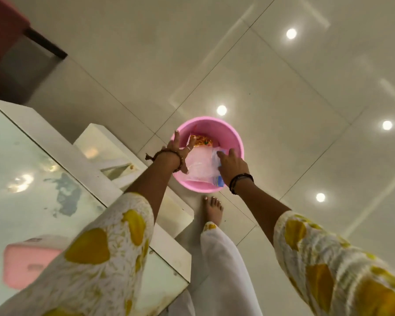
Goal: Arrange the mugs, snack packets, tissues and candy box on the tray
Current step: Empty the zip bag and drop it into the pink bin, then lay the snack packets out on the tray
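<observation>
A pink bucket (234, 137) stands on the floor in front of me. Inside it lies a clear tissue pack (200, 166) with blue edges, and behind that an orange snack packet (202, 140). My left hand (177, 153) reaches into the bucket's left side with fingers spread; its thumb rests on the tissue pack and one finger touches the snack packet. My right hand (232, 166) grips the pack's right edge, fingers curled over it. A pink tray (30, 263) lies on the glass table at lower left, partly hidden by my left sleeve.
The white-framed glass table (32, 169) fills the left side, with a lower shelf (105, 149) next to the bucket. My bare foot (213, 209) stands just below the bucket. A dark red seat (2, 30) is at top left. Glossy floor tiles lie to the right.
</observation>
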A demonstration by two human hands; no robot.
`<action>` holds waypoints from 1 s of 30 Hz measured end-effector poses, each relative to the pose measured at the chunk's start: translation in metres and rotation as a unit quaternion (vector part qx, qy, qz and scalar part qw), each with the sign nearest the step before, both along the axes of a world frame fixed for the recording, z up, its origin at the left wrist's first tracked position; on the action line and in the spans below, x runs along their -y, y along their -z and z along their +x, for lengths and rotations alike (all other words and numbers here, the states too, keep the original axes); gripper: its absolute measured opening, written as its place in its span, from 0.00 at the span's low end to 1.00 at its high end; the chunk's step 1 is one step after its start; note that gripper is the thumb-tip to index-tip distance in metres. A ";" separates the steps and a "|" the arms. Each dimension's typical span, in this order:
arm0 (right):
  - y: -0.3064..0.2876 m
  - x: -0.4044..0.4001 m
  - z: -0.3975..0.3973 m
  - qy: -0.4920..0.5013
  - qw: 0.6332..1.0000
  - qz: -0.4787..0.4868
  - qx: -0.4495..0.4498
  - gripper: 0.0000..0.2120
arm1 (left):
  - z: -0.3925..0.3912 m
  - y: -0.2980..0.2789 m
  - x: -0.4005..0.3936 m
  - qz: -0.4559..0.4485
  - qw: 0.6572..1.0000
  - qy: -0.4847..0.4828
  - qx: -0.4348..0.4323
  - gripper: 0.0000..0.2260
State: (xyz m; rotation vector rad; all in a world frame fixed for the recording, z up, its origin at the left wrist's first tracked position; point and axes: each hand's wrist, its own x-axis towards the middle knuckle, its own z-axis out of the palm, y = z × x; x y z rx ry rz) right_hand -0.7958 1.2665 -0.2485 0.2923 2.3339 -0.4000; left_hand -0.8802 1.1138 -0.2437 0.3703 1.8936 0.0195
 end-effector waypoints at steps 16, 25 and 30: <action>-0.124 0.114 0.026 0.006 0.978 0.005 -0.211 0.16 | 0.104 -0.157 0.045 0.236 0.790 -0.548 -0.139 0.16; -0.246 0.302 0.151 -0.159 0.911 -0.161 -0.345 0.07 | 0.267 -0.268 0.219 0.309 0.556 -0.703 -0.318 0.16; -0.278 0.413 0.258 -0.214 0.897 -0.258 -0.288 0.07 | 0.400 -0.297 0.332 0.293 0.494 -0.726 -0.377 0.18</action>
